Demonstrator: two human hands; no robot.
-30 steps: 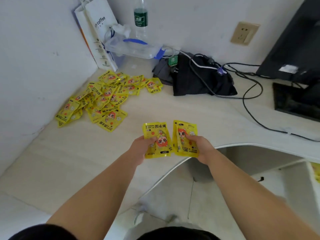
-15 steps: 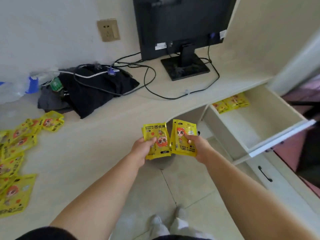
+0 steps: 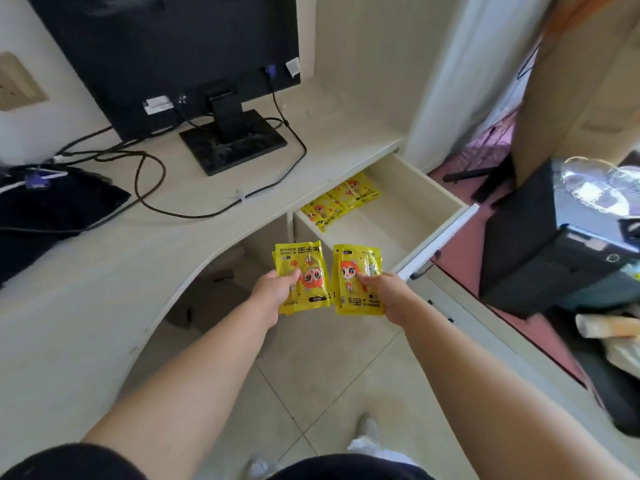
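My left hand (image 3: 273, 291) grips a small stack of yellow hand-warmer packets (image 3: 304, 277), thumb on top. My right hand (image 3: 389, 294) grips a second stack of the same yellow packets (image 3: 356, 271). Both stacks are held side by side in the air, above the floor and just in front of an open drawer (image 3: 412, 216). Several more yellow packets (image 3: 341, 200) lie at the back left of that drawer.
A curved cream desk (image 3: 104, 271) carries a black monitor (image 3: 166, 60) on its stand, black cables (image 3: 149, 178) and a black bag (image 3: 52, 216) at the left. A black computer case (image 3: 561, 240) stands at the right. The tiled floor (image 3: 329, 393) lies below.
The view has swung right, away from the packet pile on the desk, toward the open drawer. Both hands keep their stacks and are now closer to the drawer.
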